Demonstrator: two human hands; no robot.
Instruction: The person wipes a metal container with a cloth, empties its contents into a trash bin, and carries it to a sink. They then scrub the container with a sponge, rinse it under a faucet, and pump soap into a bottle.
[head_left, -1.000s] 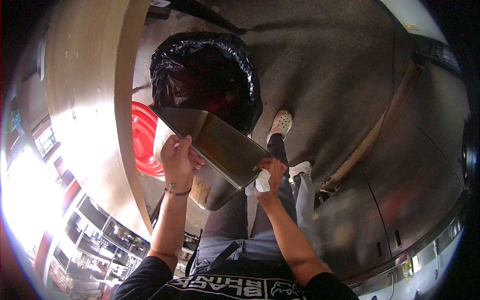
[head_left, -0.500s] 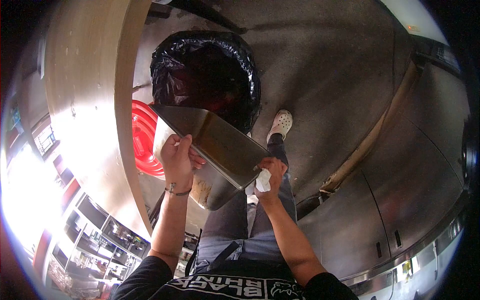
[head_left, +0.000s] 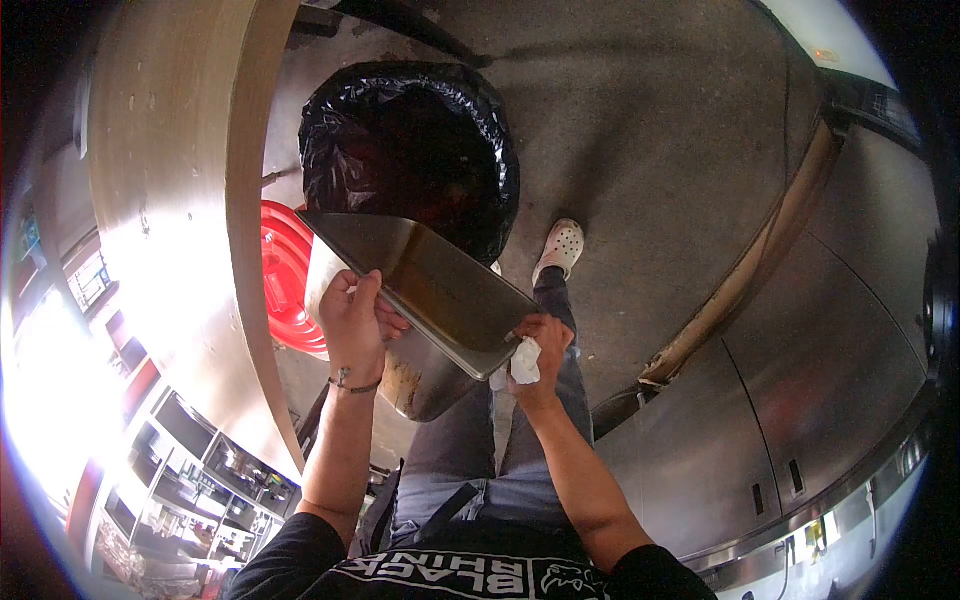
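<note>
A deep rectangular metal food pan (head_left: 455,290) is tilted in front of me, its far end overlapping the near rim of a trash bin lined with a black bag (head_left: 335,150). Brownish liquid or residue coats the inside. My left hand (head_left: 355,320) grips the pan's left long rim, thumb over the edge. On the near right corner, my right hand (head_left: 543,350) is closed on the rim and also has a crumpled white paper towel (head_left: 525,362) pressed against its palm side. Stains mark the pan's outer wall.
A red round lid or tub (head_left: 285,285) sits left of the bin, beside a light wooden counter (head_left: 180,200). Steel cabinets (head_left: 800,370) line the right. My white clog (head_left: 562,245) stands on the dark floor (head_left: 670,150). Shelves with kitchenware (head_left: 215,490) are at lower left.
Almost nothing differs. Both hands keep the pan at nearly the same tilt and place, and the view has shifted very slightly.
</note>
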